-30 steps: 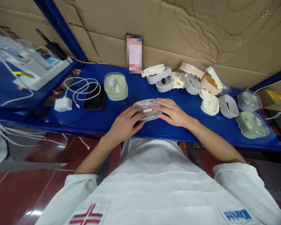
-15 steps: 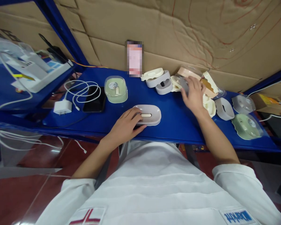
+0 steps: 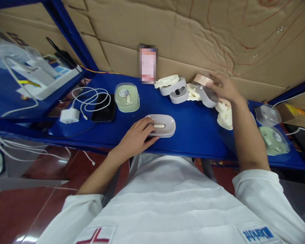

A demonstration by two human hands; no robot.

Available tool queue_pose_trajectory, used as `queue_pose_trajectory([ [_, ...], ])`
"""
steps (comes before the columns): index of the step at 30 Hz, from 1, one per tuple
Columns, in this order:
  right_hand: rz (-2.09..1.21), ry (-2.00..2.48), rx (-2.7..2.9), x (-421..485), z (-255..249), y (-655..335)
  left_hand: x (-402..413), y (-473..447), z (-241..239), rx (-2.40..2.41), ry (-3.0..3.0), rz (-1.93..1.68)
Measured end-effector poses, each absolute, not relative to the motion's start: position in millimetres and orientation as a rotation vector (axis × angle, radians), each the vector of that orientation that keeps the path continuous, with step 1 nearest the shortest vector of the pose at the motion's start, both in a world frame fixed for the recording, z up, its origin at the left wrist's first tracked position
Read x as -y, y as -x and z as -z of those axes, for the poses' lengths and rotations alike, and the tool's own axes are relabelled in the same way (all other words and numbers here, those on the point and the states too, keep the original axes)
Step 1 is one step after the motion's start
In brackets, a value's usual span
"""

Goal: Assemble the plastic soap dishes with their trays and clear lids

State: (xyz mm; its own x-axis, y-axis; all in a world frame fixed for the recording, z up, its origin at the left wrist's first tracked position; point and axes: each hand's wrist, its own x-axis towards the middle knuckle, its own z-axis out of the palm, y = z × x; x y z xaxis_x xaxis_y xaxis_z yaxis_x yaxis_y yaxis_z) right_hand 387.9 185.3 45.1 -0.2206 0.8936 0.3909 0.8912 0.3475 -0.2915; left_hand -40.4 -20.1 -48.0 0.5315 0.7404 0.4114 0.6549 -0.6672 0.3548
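My left hand (image 3: 139,134) grips the left end of a shallow pale-lilac oval dish (image 3: 169,127), its thumb along the front edge. A cream rod-shaped piece (image 3: 159,126) lies in the dish, beside the fingertips. Over a pile of plastic parts at the back right is my right hand (image 3: 225,87), smeared by motion. Its fingers are at a peach part (image 3: 203,79) and a lilac-grey part (image 3: 208,98); whether they grip either one is unclear. Cream parts (image 3: 225,118) lie just in front of this hand, partly covered by the forearm.
Left of the dish stands a green box with a clear lid (image 3: 127,97). Lilac rings (image 3: 179,95) lie at the back. Further left are a black phone (image 3: 104,110), a white cable and a charger (image 3: 69,116). Another green box (image 3: 273,140) sits at the right.
My right hand has moved right and back over the pile. A lilac-grey part now shows in front of the peach one. The left hand stays on the dish.
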Motion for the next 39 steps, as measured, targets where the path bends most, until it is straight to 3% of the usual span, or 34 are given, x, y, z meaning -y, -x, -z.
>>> queue_pose_trajectory([
  [9, 0.22, 1.295, 2.058, -164.1, -28.7, -386.4, 19.4, 40.4, 45.9, -1.103, -2.604, -0.832],
  [18, 0.275, 1.345, 2.087, -116.4, -34.7, -356.0, 23.6, 41.6, 45.2, -1.157, -2.572, -0.845],
  [26, -0.239, 1.074, 2.4, -29.8, 2.0, -269.9, 21.1, 41.7, 51.2, -1.273, -2.511, -0.975],
  [39, -0.298, 0.805, 2.69, -22.8, 25.3, -254.2, 21.3, 42.9, 46.1, -1.211, -2.405, -0.817],
])
